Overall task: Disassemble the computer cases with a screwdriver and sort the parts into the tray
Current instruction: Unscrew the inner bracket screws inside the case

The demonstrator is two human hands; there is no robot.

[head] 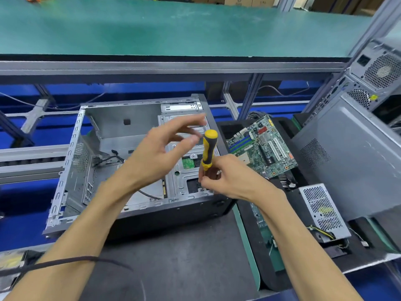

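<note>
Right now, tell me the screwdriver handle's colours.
Yellow and black, on the screwdriver; head view, the only one.

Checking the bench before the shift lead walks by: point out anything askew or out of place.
The motherboard lies tilted in the black tray, one corner propped on the rim rather than flat. A second computer case leans at a slant on the right, over the power supply. No visible damage or spills.

My right hand (225, 174) pinched low on an upright tool, fingers curled, wrist bent inward. My left hand (160, 153) hovered just beside it, fingers loosely spread and blurred, both forearms bare.
</note>
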